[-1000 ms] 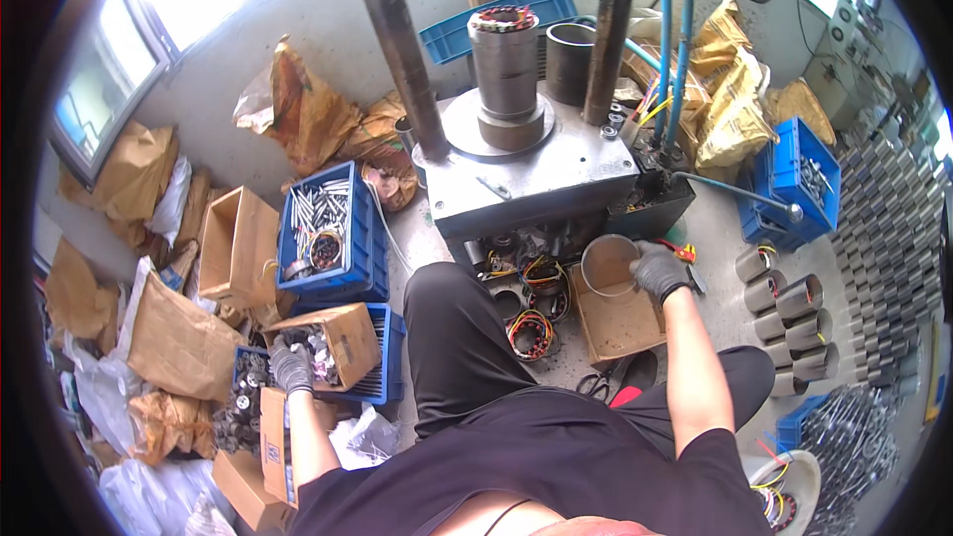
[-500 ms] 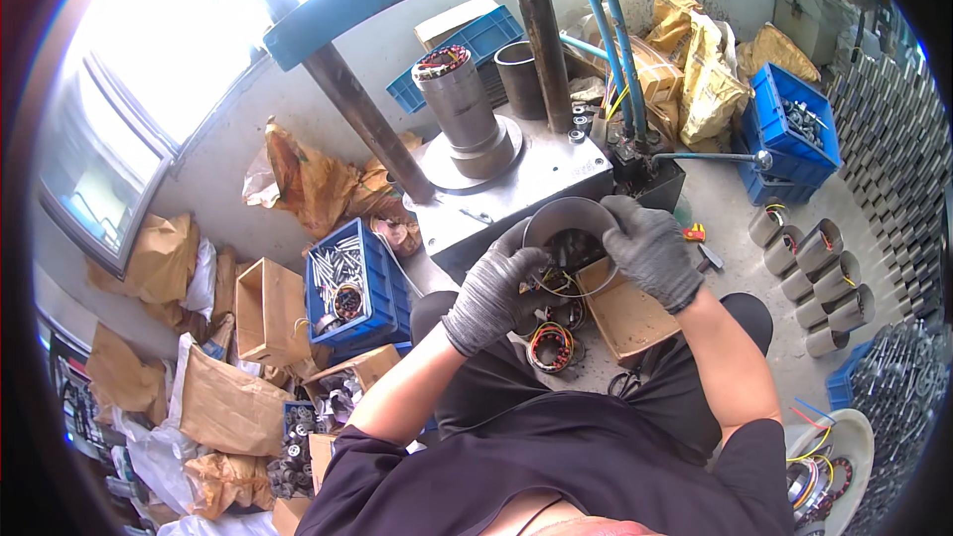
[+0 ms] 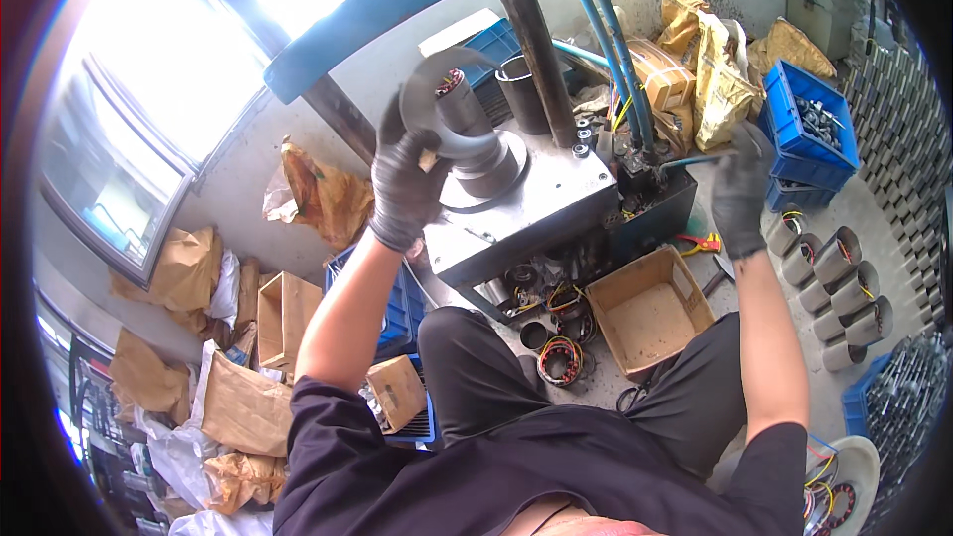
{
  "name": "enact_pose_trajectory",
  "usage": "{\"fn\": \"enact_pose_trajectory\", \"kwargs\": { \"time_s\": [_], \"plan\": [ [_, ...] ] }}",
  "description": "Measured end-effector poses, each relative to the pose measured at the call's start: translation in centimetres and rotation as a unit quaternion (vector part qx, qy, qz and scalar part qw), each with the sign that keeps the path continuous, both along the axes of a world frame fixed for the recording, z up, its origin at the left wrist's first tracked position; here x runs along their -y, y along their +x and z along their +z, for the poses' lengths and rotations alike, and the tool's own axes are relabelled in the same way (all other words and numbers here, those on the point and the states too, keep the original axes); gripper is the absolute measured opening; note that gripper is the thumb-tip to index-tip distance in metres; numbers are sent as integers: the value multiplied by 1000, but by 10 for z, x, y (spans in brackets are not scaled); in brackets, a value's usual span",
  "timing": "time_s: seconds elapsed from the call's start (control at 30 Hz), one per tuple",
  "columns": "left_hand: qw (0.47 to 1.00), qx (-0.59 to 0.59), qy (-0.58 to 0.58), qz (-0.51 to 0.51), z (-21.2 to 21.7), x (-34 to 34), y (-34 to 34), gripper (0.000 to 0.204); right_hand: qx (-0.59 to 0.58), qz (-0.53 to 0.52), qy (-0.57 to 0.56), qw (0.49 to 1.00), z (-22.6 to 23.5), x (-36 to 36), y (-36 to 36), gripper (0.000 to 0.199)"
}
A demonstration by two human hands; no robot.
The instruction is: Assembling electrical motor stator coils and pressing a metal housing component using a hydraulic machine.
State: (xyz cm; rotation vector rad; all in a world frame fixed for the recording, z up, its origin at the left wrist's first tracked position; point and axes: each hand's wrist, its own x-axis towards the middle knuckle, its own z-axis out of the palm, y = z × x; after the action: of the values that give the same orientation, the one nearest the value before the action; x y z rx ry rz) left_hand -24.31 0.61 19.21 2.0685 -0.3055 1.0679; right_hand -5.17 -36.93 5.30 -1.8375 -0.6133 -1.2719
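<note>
My left hand, in a dark grey glove, grips the side of a grey metal sleeve, blurred by motion. It is raised in front of a wound stator that stands on a metal post on the press bed. From this angle the sleeve partly covers the stator; I cannot tell if they touch. On the right, my gloved right hand is closed about the outer end of the press lever, also smeared, its fingertips partly hidden.
An open cardboard box sits on the floor between my legs and the press, beside a wire-wound stator. Pliers and a hammer lie nearby. Metal sleeves stand at right, below blue crates.
My left hand has carried the sleeve up and left from above the cardboard box to the stator. My right hand has let go of the sleeve and moved right to the lever.
</note>
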Motion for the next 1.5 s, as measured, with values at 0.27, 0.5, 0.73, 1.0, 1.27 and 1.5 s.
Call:
{"fn": "enact_pose_trajectory", "kwargs": {
  "time_s": [0.27, 0.5, 0.73, 1.0, 1.27, 1.5],
  "plan": [
    [922, 60, 294, 246, 31, -54, 44, 36, -174, 25, 58, 983, 47, -15, 95, 66],
    [967, -45, 151, 199, 36, -90, 61, 32, -198, 35, 71, 977, 58, -34, 78, 72],
    [986, -70, 63, 139, 47, -112, 71, 45, -199, 75, 75, 974, 57, -35, 96, 78],
    [984, -75, 2, 159, 62, -160, 90, 38, -236, 127, 40, 963, 63, -32, 108, 86],
    [965, -204, -88, 137, 105, -163, 126, 38, -213, 91, 48, 972, 58, -31, 104, 83],
    [954, -253, -42, 155, 116, -161, 137, 49, -226, 111, 77, 965, 54, -26, 95, 66]
  ]
}}
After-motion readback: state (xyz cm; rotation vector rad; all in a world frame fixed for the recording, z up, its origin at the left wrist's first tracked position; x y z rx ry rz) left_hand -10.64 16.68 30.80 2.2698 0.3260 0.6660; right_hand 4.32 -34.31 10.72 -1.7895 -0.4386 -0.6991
